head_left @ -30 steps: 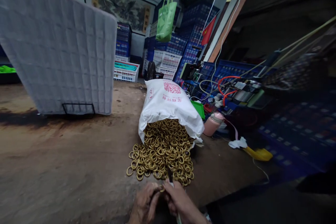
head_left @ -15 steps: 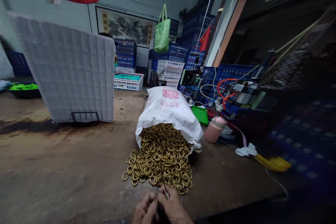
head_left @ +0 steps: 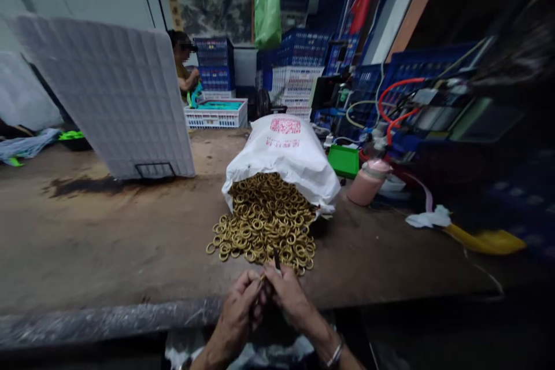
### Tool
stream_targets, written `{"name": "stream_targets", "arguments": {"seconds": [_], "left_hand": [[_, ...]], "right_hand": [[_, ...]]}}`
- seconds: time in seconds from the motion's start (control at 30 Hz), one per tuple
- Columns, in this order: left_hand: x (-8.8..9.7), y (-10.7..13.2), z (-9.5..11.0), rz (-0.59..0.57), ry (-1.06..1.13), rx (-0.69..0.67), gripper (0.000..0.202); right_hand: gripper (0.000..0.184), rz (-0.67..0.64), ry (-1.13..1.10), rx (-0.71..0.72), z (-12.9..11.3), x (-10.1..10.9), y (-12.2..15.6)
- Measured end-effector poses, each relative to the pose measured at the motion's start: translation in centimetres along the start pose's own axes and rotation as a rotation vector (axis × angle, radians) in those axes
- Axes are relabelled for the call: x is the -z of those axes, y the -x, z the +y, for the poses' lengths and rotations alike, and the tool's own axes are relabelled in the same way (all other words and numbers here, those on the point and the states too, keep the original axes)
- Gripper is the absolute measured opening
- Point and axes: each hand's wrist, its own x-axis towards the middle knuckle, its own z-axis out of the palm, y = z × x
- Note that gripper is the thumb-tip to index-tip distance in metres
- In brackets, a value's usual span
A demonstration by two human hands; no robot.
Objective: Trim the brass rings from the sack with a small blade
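Just past the table's near edge, my hands meet fingertip to fingertip. My left hand is closed in a pinch on a small gold-coloured ring, mostly covered by the fingers. My right hand is closed around a thin dark blade-like tool, whose tip points forward; its handle is hidden in the palm. Beyond them, a heap of gold-coloured rings spills from the mouth of a white woven sack lying on its side, printed in red.
On the left of the brown table stands a tall pale quilted panel. A pink bottle, green tray and yellow scoop-like piece lie right. Behind are a seated person and stacked blue crates.
The view has tipped downward, so the sack and rings sit higher and more of my forearms and the table edge show. The person behind the panel has come into view. Both hands remain together.
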Motion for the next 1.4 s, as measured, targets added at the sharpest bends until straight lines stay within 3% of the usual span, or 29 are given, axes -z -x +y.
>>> {"name": "stream_targets", "arguments": {"seconds": [0.33, 0.53, 0.63, 0.77, 0.9, 1.03, 1.27, 1.4], "left_hand": [[0.0, 0.7, 0.0, 0.001, -0.078, 0.042, 0.025], [-0.2, 1.1, 0.3, 0.026, -0.068, 0.054, 0.027], [-0.3, 1.3, 0.6, 0.037, -0.010, 0.056, 0.028], [0.0, 1.4, 0.7, 0.061, 0.004, 0.036, 0.028], [0.5, 1.2, 0.2, 0.070, -0.042, 0.026, 0.029], [0.8, 1.0, -0.3, 0.087, -0.086, 0.014, 0.030], [1.2, 1.5, 0.0, 0.088, -0.160, 0.020, 0.032], [1.6, 2.8, 0.0, 0.040, -0.063, 0.059, 0.028]], "right_hand": [[0.027, 0.116, 0.409, 0.233, -2.2, 1.6, 1.6], [0.026, 0.105, 0.505, 0.290, -2.4, 1.2, 1.5], [0.024, 0.096, 0.542, 0.291, -2.3, 1.1, 1.6], [0.013, 0.099, 0.791, 0.289, -1.6, 1.4, 2.1], [0.032, -0.024, 0.977, 0.254, -1.1, 1.4, 2.8], [0.038, -0.073, 1.088, 0.215, -1.4, 0.8, 3.1], [0.034, -0.045, 1.330, 0.065, -1.6, 0.0, 2.9], [0.034, 0.078, 1.344, 0.027, -1.4, 0.1, 2.3]]}}
